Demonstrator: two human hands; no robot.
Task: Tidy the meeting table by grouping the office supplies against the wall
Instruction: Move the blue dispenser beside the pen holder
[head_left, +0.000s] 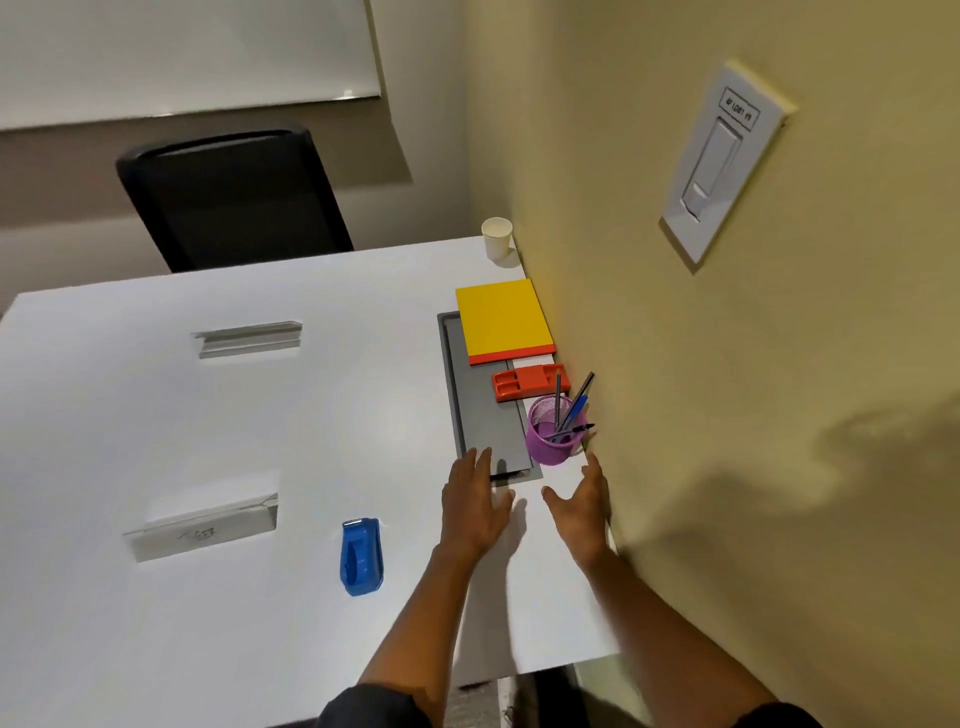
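Both my forearms reach out over the near edge of the white meeting table (156, 415), dark sleeves pushed up.

Item 1: my left hand (475, 506), palm down, fingers straight and together, fingertips over the near end of the grey cable-tray lid (485, 415). It holds nothing.

Item 2: my right hand (582, 506), near the wall-side edge, fingers spread and relaxed, thumb out toward the left hand. It holds nothing and stops just short of the pen cup.

Item 3: purple mesh pen cup (553, 435), upright at the wall-side edge, beside the yellow wall (675, 364). Several pens (571, 410) stand in it, leaning toward the wall; 1 lies across the rim.

Item 4: orange stapler (530, 383), lying just beyond the cup, partly on the grey lid, close to the wall.

Item 5: yellow notepad (501, 319) with an orange band along its near edge, flat beyond the stapler, against the wall-side edge and overlapping the grey lid.

Item 6: white paper cup (497, 237), upright at the far wall-side corner.

Item 7: blue tape dispenser (361, 556), alone toward the near edge, well apart from the grouped supplies and left of my left hand.

Item 8: 2 rectangular metal-lined cable slots (247, 339) in the table's left half.

Item 9: black chair (234, 197) behind the far edge; white light switch (719, 161) on the wall.
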